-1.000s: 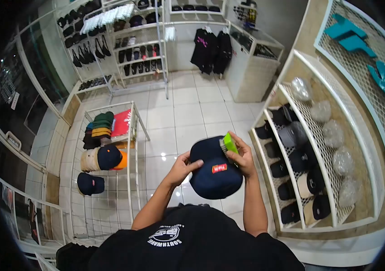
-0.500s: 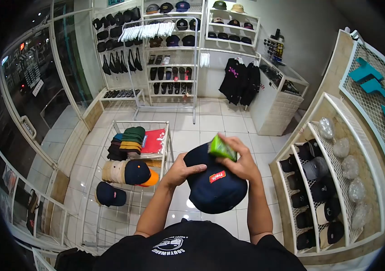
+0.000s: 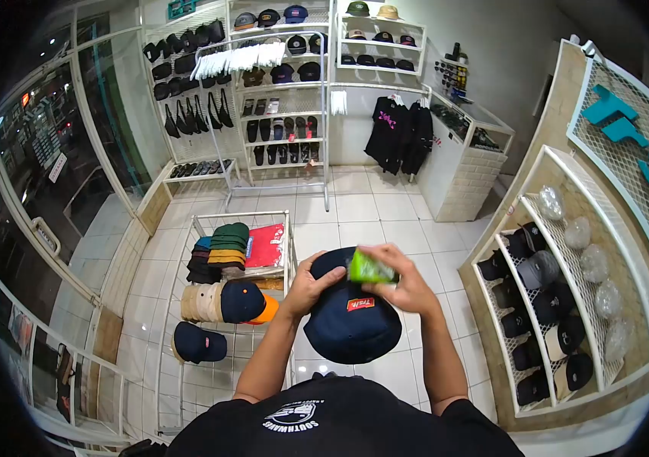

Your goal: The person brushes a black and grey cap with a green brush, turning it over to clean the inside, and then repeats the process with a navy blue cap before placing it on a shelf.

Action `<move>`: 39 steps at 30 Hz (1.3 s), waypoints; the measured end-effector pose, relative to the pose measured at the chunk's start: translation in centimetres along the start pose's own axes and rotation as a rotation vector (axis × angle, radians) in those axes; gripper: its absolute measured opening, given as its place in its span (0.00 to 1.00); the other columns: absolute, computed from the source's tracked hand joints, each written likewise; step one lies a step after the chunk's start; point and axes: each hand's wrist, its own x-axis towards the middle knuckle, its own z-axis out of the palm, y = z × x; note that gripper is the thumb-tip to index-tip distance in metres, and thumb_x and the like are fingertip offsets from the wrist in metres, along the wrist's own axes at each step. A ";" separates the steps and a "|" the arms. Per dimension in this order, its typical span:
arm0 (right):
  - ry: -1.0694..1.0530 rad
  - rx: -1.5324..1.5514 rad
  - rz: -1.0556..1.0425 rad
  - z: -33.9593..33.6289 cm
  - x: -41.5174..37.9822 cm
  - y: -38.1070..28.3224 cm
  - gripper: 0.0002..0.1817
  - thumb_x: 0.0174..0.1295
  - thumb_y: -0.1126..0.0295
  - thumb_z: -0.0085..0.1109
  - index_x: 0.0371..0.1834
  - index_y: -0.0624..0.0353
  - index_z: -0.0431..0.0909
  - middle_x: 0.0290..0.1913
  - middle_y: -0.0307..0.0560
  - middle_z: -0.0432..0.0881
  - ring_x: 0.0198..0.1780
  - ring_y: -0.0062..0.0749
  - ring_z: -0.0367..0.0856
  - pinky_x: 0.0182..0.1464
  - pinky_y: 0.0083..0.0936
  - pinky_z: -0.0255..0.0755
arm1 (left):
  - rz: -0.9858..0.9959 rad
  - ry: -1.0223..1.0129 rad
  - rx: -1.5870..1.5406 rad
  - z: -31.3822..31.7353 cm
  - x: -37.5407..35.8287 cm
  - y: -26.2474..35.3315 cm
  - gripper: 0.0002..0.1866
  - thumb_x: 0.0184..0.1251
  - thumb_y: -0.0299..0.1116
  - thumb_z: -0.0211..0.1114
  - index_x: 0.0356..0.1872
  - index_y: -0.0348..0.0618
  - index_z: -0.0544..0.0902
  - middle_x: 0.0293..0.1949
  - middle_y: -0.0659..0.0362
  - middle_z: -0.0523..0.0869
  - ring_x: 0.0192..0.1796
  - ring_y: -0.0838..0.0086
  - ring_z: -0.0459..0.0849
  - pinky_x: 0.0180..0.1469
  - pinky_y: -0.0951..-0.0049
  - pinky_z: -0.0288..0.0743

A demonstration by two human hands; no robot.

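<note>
1. My left hand (image 3: 311, 287) holds the navy cap (image 3: 351, 320) by its left edge, fingers curled over the crown and thumb lying across the top; the grip is pressed onto the fabric.
2. My right hand (image 3: 404, 286) is closed around a green brush (image 3: 370, 268), pinching it between thumb and fingers, and the brush lies against the upper part of the cap's crown.
3. The cap hangs in front of my chest, above the white floor tiles (image 3: 355, 209), crown up towards me, with a small red patch (image 3: 360, 304) showing on it just below the brush.
4. To my left stands a white wire rack (image 3: 210, 221); on it sit a stack of folded caps (image 3: 222, 247) in green, yellow and dark colours, a red folded item (image 3: 266, 245) beside the stack, a navy cap with an orange brim (image 3: 244, 302), and lower down another dark cap (image 3: 197, 343).
5. To my right a slanted wire display shelf (image 3: 561, 251) carries rows of dark caps, one grey cap (image 3: 541, 266) and several clear plastic forms (image 3: 577, 232) along its upper edge.
6. Across the floor, wall shelves (image 3: 286, 76) hold more caps, and black shirts (image 3: 404, 129) hang beside a white counter (image 3: 465, 164).
</note>
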 end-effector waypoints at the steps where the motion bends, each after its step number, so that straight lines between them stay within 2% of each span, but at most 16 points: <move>1: 0.053 0.107 0.063 0.0 0.0 0.1 0.38 0.50 0.75 0.74 0.70 0.47 0.78 0.56 0.51 0.79 0.59 0.46 0.78 0.65 0.35 0.70 | -0.008 -0.009 -0.001 0.1 -0.2 -0.1 0.16 0.68 0.30 0.73 0.53 0.34 0.83 0.43 0.57 0.90 0.42 0.77 0.88 0.47 0.76 0.85; 3: 0.168 0.096 0.166 0.9 -0.4 -0.6 0.38 0.50 0.75 0.74 0.69 0.47 0.78 0.56 0.51 0.79 0.61 0.47 0.78 0.66 0.35 0.69 | -0.039 -0.005 -0.049 0.5 -0.5 0.0 0.16 0.68 0.30 0.73 0.52 0.34 0.83 0.42 0.58 0.90 0.42 0.78 0.88 0.46 0.77 0.85; 7: -0.026 -0.141 -0.046 0.8 -1.5 -1.9 0.37 0.52 0.78 0.73 0.70 0.52 0.77 0.57 0.51 0.79 0.59 0.44 0.79 0.65 0.33 0.71 | -0.026 -0.009 -0.146 0.3 -1.0 -0.3 0.15 0.68 0.29 0.72 0.52 0.36 0.83 0.44 0.57 0.89 0.43 0.77 0.88 0.47 0.77 0.85; 11: 0.288 0.094 0.174 0.6 -1.9 -1.1 0.37 0.52 0.79 0.72 0.70 0.51 0.78 0.57 0.51 0.79 0.61 0.45 0.77 0.67 0.33 0.68 | -0.022 -0.043 -0.137 1.4 -1.5 -0.1 0.15 0.68 0.29 0.72 0.53 0.36 0.82 0.44 0.58 0.89 0.43 0.77 0.88 0.47 0.77 0.84; 13: 0.097 -0.117 0.022 0.3 -2.6 -2.4 0.38 0.53 0.79 0.73 0.71 0.52 0.76 0.58 0.48 0.78 0.60 0.39 0.77 0.66 0.31 0.68 | -0.013 0.020 -0.165 1.8 -1.3 0.2 0.14 0.68 0.28 0.72 0.52 0.36 0.83 0.44 0.58 0.89 0.43 0.78 0.88 0.47 0.77 0.84; 15: -0.006 -0.049 -0.004 -0.1 -2.9 -2.3 0.37 0.53 0.78 0.72 0.71 0.51 0.76 0.58 0.50 0.79 0.60 0.42 0.78 0.65 0.32 0.70 | -0.027 -0.058 -0.126 1.4 -1.2 0.0 0.14 0.68 0.29 0.73 0.52 0.36 0.83 0.43 0.58 0.89 0.42 0.78 0.88 0.47 0.77 0.83; 19: 0.281 0.077 0.170 -0.1 -3.5 -1.3 0.35 0.52 0.76 0.74 0.68 0.52 0.79 0.58 0.51 0.78 0.62 0.44 0.77 0.67 0.32 0.69 | -0.061 -0.102 -0.058 2.1 -1.4 -0.8 0.16 0.67 0.31 0.74 0.52 0.36 0.84 0.42 0.59 0.90 0.40 0.77 0.88 0.44 0.77 0.83; 23: 0.035 -0.050 0.095 0.0 -4.8 -1.8 0.39 0.52 0.79 0.74 0.72 0.54 0.75 0.58 0.48 0.78 0.62 0.39 0.76 0.67 0.31 0.67 | -0.069 -0.099 -0.138 1.8 -0.8 -0.7 0.16 0.68 0.30 0.72 0.53 0.34 0.83 0.43 0.57 0.90 0.41 0.77 0.88 0.46 0.75 0.85; 25: 0.108 0.046 0.141 -0.5 -4.7 -0.6 0.38 0.53 0.79 0.73 0.72 0.55 0.74 0.58 0.49 0.78 0.62 0.39 0.76 0.67 0.30 0.67 | -0.074 -0.153 -0.026 2.5 -1.3 -0.7 0.15 0.67 0.31 0.73 0.51 0.35 0.84 0.42 0.59 0.89 0.41 0.78 0.87 0.47 0.76 0.84; 27: 0.379 0.045 0.208 0.3 -4.4 -0.2 0.39 0.52 0.79 0.72 0.72 0.52 0.75 0.57 0.49 0.79 0.61 0.40 0.78 0.66 0.31 0.69 | -0.123 -0.195 0.017 2.6 -1.7 -1.6 0.17 0.66 0.31 0.75 0.52 0.35 0.84 0.42 0.60 0.89 0.41 0.79 0.86 0.47 0.77 0.82; 32: -0.003 0.214 0.187 -0.4 -6.5 -0.6 0.38 0.53 0.79 0.72 0.72 0.53 0.75 0.57 0.47 0.78 0.60 0.36 0.76 0.68 0.29 0.66 | -0.101 -0.085 -0.114 2.8 -1.2 -0.2 0.16 0.66 0.30 0.74 0.51 0.33 0.84 0.42 0.58 0.89 0.41 0.78 0.86 0.47 0.77 0.81; 33: -0.001 0.219 0.199 0.0 -6.7 0.0 0.38 0.53 0.79 0.72 0.72 0.53 0.75 0.57 0.47 0.78 0.60 0.36 0.76 0.68 0.29 0.66 | -0.115 -0.084 -0.116 2.8 -1.4 -0.6 0.16 0.66 0.30 0.74 0.51 0.33 0.84 0.42 0.58 0.89 0.41 0.78 0.86 0.47 0.77 0.81; 35: 0.344 0.172 0.277 0.5 -6.2 1.1 0.38 0.53 0.78 0.73 0.71 0.57 0.75 0.56 0.45 0.78 0.62 0.35 0.76 0.68 0.28 0.65 | -0.082 -0.178 0.078 3.0 -1.7 -1.9 0.17 0.67 0.30 0.73 0.52 0.32 0.83 0.43 0.56 0.89 0.43 0.77 0.87 0.49 0.75 0.82; 36: 0.394 0.171 0.318 0.4 -5.8 0.6 0.38 0.53 0.79 0.73 0.71 0.57 0.75 0.57 0.46 0.78 0.63 0.35 0.75 0.69 0.27 0.64 | -0.114 -0.146 0.131 3.1 -1.6 -2.1 0.17 0.67 0.30 0.73 0.53 0.32 0.83 0.43 0.56 0.89 0.44 0.77 0.87 0.49 0.74 0.82; 37: 0.393 0.174 0.340 0.4 -6.2 0.3 0.38 0.53 0.79 0.73 0.71 0.57 0.75 0.57 0.46 0.78 0.63 0.35 0.75 0.69 0.27 0.64 | -0.126 -0.111 0.011 3.4 -1.5 -2.3 0.17 0.67 0.30 0.73 0.52 0.32 0.83 0.43 0.56 0.89 0.44 0.77 0.87 0.49 0.74 0.82; 39: 0.142 0.088 0.189 0.1 -6.7 -0.1 0.38 0.54 0.80 0.71 0.72 0.54 0.75 0.56 0.47 0.79 0.61 0.37 0.77 0.68 0.28 0.66 | -0.148 -0.056 -0.170 3.3 -1.2 -1.7 0.16 0.67 0.30 0.72 0.52 0.33 0.84 0.43 0.56 0.89 0.43 0.78 0.87 0.49 0.75 0.82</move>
